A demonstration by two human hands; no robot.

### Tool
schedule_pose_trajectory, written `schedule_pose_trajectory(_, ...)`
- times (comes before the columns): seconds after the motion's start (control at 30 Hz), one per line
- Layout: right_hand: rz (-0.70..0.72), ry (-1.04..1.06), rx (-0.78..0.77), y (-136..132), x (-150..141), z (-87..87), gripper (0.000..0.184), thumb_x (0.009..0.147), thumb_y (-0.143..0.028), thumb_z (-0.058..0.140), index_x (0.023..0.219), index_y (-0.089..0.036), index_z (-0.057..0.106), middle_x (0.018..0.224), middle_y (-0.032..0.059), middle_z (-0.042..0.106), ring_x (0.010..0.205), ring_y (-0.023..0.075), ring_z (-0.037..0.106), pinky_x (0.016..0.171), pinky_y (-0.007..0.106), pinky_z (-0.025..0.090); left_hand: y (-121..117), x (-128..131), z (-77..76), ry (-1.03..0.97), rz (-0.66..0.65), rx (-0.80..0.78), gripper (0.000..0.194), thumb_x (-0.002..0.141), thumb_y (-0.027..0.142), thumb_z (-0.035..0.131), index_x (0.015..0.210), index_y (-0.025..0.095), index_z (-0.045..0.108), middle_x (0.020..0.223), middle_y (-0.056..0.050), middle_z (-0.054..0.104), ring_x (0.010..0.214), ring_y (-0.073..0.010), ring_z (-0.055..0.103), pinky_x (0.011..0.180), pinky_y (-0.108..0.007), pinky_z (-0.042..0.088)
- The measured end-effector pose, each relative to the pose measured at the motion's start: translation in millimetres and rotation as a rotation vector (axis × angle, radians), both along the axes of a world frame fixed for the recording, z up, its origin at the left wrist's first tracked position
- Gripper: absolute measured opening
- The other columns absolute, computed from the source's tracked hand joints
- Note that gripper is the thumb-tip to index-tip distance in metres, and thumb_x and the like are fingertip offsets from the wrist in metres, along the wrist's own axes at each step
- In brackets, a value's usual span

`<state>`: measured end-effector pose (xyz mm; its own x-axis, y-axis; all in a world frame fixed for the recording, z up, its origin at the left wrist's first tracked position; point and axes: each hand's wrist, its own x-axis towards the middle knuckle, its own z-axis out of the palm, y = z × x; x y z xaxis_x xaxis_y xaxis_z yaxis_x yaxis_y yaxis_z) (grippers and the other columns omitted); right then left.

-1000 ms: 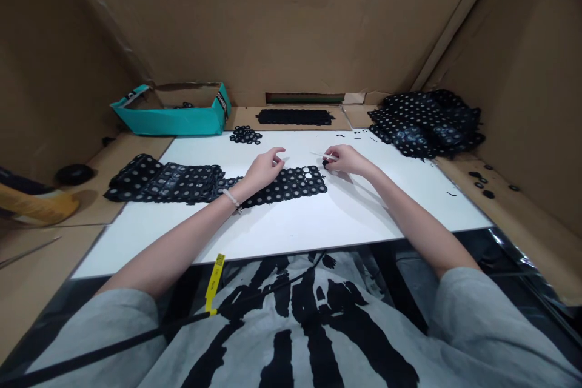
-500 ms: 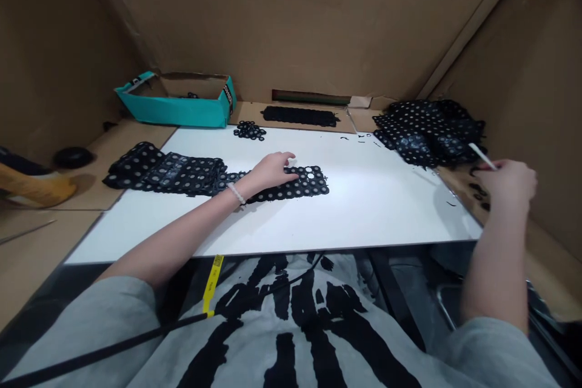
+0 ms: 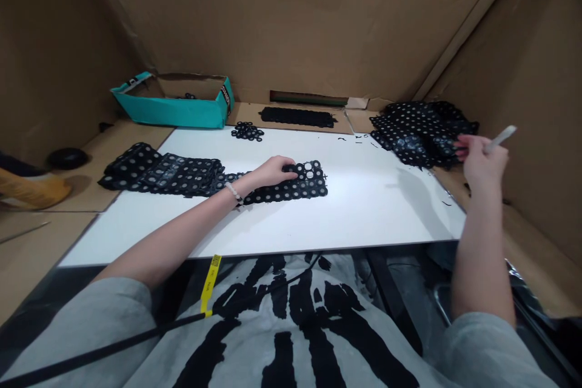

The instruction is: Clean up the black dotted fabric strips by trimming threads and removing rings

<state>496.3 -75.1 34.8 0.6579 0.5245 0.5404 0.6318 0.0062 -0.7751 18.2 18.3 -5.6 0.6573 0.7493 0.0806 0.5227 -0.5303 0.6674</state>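
Note:
A strip of black perforated rubber sheet (image 3: 277, 193), made of joined rings, lies on the white board (image 3: 354, 224). My left hand (image 3: 273, 171) rests on this strip, thumb and forefinger apart near its right end; the other fingers are partly hidden. Two holes near that end show white. At the right, my right hand (image 3: 482, 160) is raised near the board's edge, closed around a slim white stick-like tool (image 3: 502, 137). The tool's pale end sticks out behind the hand, and its working tip is hidden. Beyond the fingers lies a heap of black perforated sheets (image 3: 421, 124).
A folded stack of perforated sheets (image 3: 159, 170) joins the strip's left. Small black rings (image 3: 248, 131) lie loose behind, near a teal box (image 3: 173, 110) and a black strip (image 3: 297, 116). A yellow-and-black object (image 3: 31, 185) stands left. Cardboard walls (image 3: 291, 24) enclose the board.
My right hand has moved left and slightly up, with the white tool now pointing up to the right. My left hand's forefinger has lowered toward the strip.

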Motion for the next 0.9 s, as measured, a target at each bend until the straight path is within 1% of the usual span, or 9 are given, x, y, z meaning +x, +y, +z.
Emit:
schedule_pose_trajectory(0.1,0.493,0.223,0.027,27,-65,23.5,0.051,0.091,-0.054,0.038,0.089,-0.017,0.073,0.086,0.0165,0.071,0.059,0.0152,0.06,0.052,0.029,0.042,3,1,-4.0,-0.064,-0.012,-0.061,0.035,0.074,0.047,0.066,0.092,0.017,0.071,0.098,-0.008,0.072,0.094,-0.0263,0.064,0.087,-0.034,0.044)
schedule_pose_trajectory(0.17,0.695,0.323,-0.103,42,-115,27.9,0.072,0.086,-0.075,0.029,0.082,-0.017,0.072,0.068,0.0108,0.066,0.047,0.0132,0.052,0.042,0.026,0.032,4,1,-6.8,-0.127,0.009,-0.09,0.04,0.073,0.051,0.067,0.093,0.017,0.071,0.102,-0.008,0.072,0.097,-0.0265,0.063,0.09,-0.035,0.044)
schedule_pose_trajectory(0.23,0.84,0.393,-0.216,53,-165,22.6,0.076,0.078,-0.085,0.033,0.072,-0.017,0.068,0.053,0.0057,0.056,0.041,0.0125,0.047,0.04,0.026,0.03,3,3,-9.6,-0.184,0.033,-0.106,0.041,0.075,0.054,0.065,0.091,0.017,0.071,0.101,-0.008,0.072,0.096,-0.026,0.063,0.091,-0.036,0.044)
schedule_pose_trajectory(0.3,0.969,0.434,-0.3,59,-210,10.6,0.067,0.074,-0.083,0.047,0.066,-0.018,0.063,0.05,0.0041,0.054,0.042,0.013,0.048,0.041,0.026,0.031,2,5,-12.7,-0.227,0.074,-0.089,0.039,0.076,0.054,0.064,0.087,0.017,0.071,0.097,-0.008,0.073,0.094,-0.0255,0.063,0.092,-0.037,0.044)
schedule_pose_trajectory(0.4,1.087,0.443,-0.327,60,-252,-10.8,0.042,0.066,-0.059,0.076,0.069,-0.018,0.064,0.058,0.0037,0.062,0.05,0.013,0.052,0.047,0.027,0.04,1,7,-17.4,-0.277,0.155,-0.07,0.035,0.073,0.049,0.069,0.085,0.017,0.072,0.097,-0.008,0.073,0.095,-0.0259,0.063,0.093,-0.038,0.044)
schedule_pose_trajectory(0.5,1.124,0.469,-0.315,56,-265,-28.6,0.03,0.064,-0.041,0.08,0.08,-0.019,0.066,0.066,0.0024,0.067,0.059,0.0143,0.058,0.058,0.029,0.049,2,9,-19.9,-0.322,0.176,-0.148,0.035,0.069,0.047,0.072,0.085,0.016,0.071,0.096,-0.009,0.073,0.094,-0.026,0.064,0.092,-0.038,0.045)
schedule_pose_trajectory(0.63,1.117,0.447,-0.305,50,-265,-41.9,0.022,0.068,-0.036,0.075,0.078,-0.021,0.063,0.069,0.0017,0.068,0.064,0.0163,0.062,0.063,0.031,0.051,1,8,-18.3,-0.366,0.139,-0.21,0.036,0.069,0.049,0.072,0.085,0.016,0.071,0.094,-0.008,0.073,0.092,-0.0244,0.063,0.09,-0.038,0.045)
schedule_pose_trajectory(0.77,1.037,0.377,-0.302,48,-268,-43.7,0.017,0.071,-0.035,0.071,0.074,-0.02,0.063,0.082,0.0032,0.071,0.071,0.0163,0.062,0.067,0.031,0.05,-2,6,-16.8,-0.371,0.125,-0.202,0.036,0.07,0.048,0.072,0.088,0.016,0.071,0.097,-0.007,0.072,0.094,-0.0241,0.062,0.092,-0.038,0.044)
schedule_pose_trajectory(0.9,1.076,0.432,-0.301,47,-270,-42.3,0.016,0.072,-0.033,0.069,0.072,-0.02,0.06,0.102,0.0046,0.073,0.089,0.0184,0.064,0.08,0.032,0.049,-3,5,-16.5,-0.357,0.119,-0.2,0.037,0.072,0.048,0.071,0.09,0.016,0.071,0.1,-0.007,0.072,0.096,-0.0245,0.062,0.093,-0.038,0.043)
